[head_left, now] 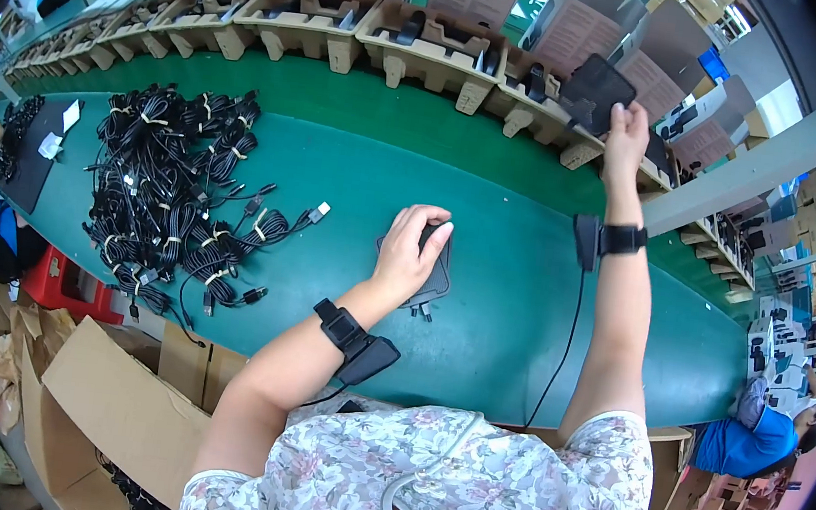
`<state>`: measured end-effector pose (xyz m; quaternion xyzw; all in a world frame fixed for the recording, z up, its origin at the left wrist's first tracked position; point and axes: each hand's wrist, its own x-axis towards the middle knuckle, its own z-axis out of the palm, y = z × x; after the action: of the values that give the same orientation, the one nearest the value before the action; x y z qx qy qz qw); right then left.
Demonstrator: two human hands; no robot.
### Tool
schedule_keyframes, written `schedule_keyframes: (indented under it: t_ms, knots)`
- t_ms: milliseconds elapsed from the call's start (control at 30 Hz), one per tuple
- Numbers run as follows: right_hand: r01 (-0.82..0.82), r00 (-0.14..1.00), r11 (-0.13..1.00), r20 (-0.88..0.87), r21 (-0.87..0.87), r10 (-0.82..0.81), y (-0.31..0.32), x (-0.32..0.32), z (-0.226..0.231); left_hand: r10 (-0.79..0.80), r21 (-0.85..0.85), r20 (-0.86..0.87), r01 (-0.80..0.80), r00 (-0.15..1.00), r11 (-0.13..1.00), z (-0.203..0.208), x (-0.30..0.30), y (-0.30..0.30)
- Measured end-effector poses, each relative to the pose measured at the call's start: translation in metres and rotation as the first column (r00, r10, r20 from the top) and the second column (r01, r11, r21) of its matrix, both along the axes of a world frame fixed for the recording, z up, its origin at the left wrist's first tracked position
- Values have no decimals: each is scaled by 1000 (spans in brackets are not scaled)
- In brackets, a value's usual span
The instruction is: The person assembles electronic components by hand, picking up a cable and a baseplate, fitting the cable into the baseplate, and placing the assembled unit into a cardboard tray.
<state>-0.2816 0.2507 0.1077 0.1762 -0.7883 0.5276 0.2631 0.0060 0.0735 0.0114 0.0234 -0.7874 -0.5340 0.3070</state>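
My left hand (pixel 411 257) is closed over a dark, flat rectangular device (pixel 438 277) lying on the green table (pixel 489 340). A short dark connector end (pixel 425 311) pokes out at the device's near edge. Farther off and to the right, my right hand (pixel 628 139) pinches the near corner of a thin black rectangular piece (pixel 600 88), held above a cardboard pulp tray (pixel 581 152) at the table's far side. Its exact kind cannot be made out. Each of my wrists wears a black strap with a small box; a cable runs down from the right one.
A heap of bundled black cables (pixel 170 183) covers the table's left part. Pulp trays (pixel 294 22) with dark parts line the far side, printed cards standing behind. A grey post (pixel 741 157) rises at right. Open cardboard boxes (pixel 116 388) stand below; people in blue work at both ends.
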Motion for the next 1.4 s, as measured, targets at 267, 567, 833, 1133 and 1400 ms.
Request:
schedule_keyframes:
  t_ms: [267,567,833,1133,1400]
  knots:
    - [241,945,876,105,418,-310,8,-79,-8,95,72,11,-95,995,993,-6,-3,-7]
    - [420,904,420,-332,804,-269,-13,-59,-39,203,-15,35,-203,978,979,-11,-10,-16]
    - [-276,822,646,-175,711,543,-163,106,-5,243,14,-16,-243,970,970,-19,-11,-10]
    - [-573,162,-55,179,818,970,-276,305,-5,33,277,-152,11,988,961,-35,-17,-6]
    - [-525,-148,-288,247,801,958,-304,333,-47,17,352,-147,37,989,935,-35,-7,-1]
